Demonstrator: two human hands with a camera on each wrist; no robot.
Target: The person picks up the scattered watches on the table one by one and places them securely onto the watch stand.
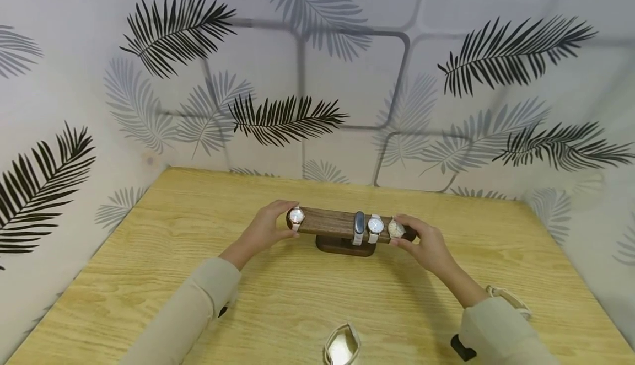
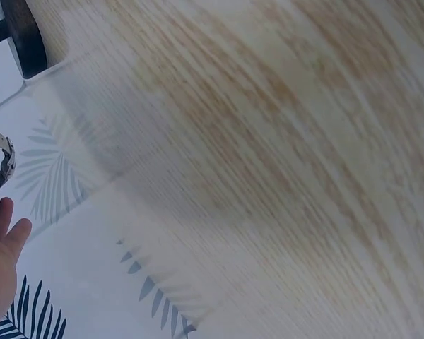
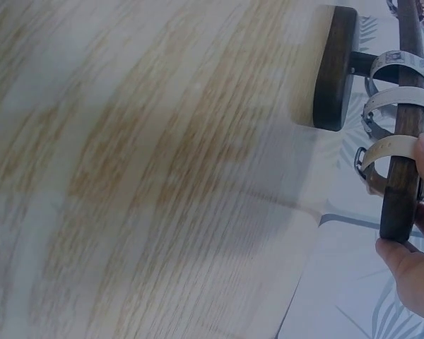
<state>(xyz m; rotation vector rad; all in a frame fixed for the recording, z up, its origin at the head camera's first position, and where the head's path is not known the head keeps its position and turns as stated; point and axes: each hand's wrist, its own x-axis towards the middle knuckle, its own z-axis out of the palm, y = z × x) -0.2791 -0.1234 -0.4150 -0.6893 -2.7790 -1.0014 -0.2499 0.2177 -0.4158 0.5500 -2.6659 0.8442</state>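
A dark wooden watch stand (image 1: 327,221) has a long bar on a flat base (image 1: 345,247). My left hand (image 1: 260,235) grips the bar's left end, thumb below and fingers above, around a white-strapped watch (image 1: 296,216). At the other end, my right hand (image 1: 430,248) holds the bar with its fingertips by a cream-strapped watch (image 1: 396,229). Between the hands, a fitness band (image 1: 359,223) and another white-strapped watch (image 1: 375,225) are looped round the bar. In the right wrist view, several straps circle the bar (image 3: 399,212), and a fingertip touches the nearest strap (image 3: 392,147).
The stand is on a light wood-grain table (image 1: 278,299). A pale-strapped watch (image 1: 343,345) lies at the front edge, and another pale strap (image 1: 511,300) lies beyond the right sleeve (image 1: 501,329). Leaf-patterned covering (image 1: 347,150) rises behind the table.
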